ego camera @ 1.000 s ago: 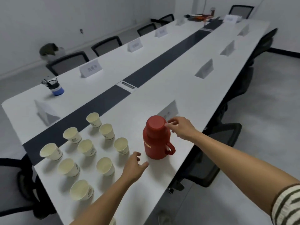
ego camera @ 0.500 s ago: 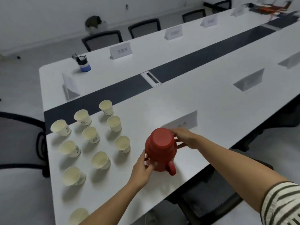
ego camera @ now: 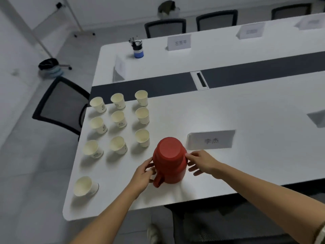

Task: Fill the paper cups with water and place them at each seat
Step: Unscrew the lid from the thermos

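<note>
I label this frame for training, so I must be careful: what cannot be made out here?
Head view:
- Water in the red flask: its closed lid hides the inside.
- Fingertips of the left hand: partly behind the flask.
- Print on the far name cards: blurred, too small.
- The right sleeve: cut off by the right edge.

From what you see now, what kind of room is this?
Most likely a meeting room: a long white table with name cards at the seats, and office chairs along its far side.
</note>
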Demonstrator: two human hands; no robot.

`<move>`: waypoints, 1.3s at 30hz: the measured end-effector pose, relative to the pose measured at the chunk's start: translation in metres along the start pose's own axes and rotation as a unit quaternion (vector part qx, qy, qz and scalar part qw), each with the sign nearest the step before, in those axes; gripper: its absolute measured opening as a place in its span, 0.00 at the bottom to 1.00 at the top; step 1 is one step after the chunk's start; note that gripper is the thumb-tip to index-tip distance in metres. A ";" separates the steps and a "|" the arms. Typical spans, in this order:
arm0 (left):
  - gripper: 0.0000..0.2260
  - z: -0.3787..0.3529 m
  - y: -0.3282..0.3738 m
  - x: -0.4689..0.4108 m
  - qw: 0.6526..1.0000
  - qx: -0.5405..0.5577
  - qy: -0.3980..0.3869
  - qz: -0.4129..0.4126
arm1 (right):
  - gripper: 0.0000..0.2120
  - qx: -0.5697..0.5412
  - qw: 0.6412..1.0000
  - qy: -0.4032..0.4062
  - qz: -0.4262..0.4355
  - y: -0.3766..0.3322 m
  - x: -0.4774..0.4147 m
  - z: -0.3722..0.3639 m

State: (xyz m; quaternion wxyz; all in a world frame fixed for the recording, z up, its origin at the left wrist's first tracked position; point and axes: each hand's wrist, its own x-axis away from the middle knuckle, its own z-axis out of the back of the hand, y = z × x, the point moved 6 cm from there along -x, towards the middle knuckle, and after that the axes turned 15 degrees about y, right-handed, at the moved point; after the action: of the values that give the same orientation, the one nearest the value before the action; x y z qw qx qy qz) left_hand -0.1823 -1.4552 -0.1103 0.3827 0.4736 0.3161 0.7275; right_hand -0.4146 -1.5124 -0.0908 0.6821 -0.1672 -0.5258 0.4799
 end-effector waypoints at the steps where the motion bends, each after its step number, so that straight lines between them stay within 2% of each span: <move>1: 0.23 -0.001 -0.003 0.004 1.000 0.002 -0.019 0.014 | 0.21 0.017 1.000 0.007 0.012 -0.005 0.002 0.004; 4: 0.35 -0.003 -0.013 0.019 0.997 -0.039 -0.066 0.023 | 0.19 0.021 0.995 0.054 0.085 -0.048 0.011 0.017; 6: 0.39 -0.007 -0.017 0.022 0.994 -0.078 -0.071 -0.007 | 0.23 0.034 0.991 0.043 0.121 -0.077 0.019 0.014; 11: 0.37 -0.007 -0.014 0.014 0.988 -0.123 -0.042 -0.079 | 0.38 0.217 0.955 -0.002 0.200 -0.100 0.029 -0.017; 15: 0.36 0.000 -0.018 0.007 0.984 -0.143 -0.050 -0.096 | 0.50 0.329 0.910 0.049 0.249 -0.099 0.031 -0.031; 18: 0.34 0.003 -0.022 0.003 0.983 -0.146 -0.057 -0.100 | 0.47 0.344 0.890 0.098 0.284 -0.094 0.033 -0.039; 23: 0.33 0.004 -0.025 -0.001 0.982 -0.135 -0.065 -0.111 | 0.43 0.366 0.868 0.108 0.317 -0.095 0.031 -0.040; 27: 0.32 0.005 -0.021 -0.003 0.978 -0.154 -0.061 -0.127 | 0.44 0.414 0.839 0.057 0.347 -0.103 0.029 -0.038; 31: 0.32 0.006 -0.022 -0.004 0.976 -0.162 -0.062 -0.133 | 0.43 0.434 0.844 0.013 0.314 -0.113 0.032 -0.034; 36: 0.32 0.007 -0.027 -0.012 0.975 -0.163 -0.071 -0.133 | 0.43 0.486 0.810 0.112 0.310 -0.111 0.035 -0.041; 39: 0.32 0.008 -0.029 -0.016 0.974 -0.162 -0.080 -0.135 | 0.40 0.478 0.808 0.048 0.340 -0.109 0.038 -0.045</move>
State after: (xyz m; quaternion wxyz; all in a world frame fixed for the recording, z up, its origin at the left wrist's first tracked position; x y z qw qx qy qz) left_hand -0.1637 -1.4534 -0.1381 0.5727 0.4149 0.2234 0.6708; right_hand -0.3240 -1.5212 -0.0076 0.4931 -0.0109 -0.1061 0.8634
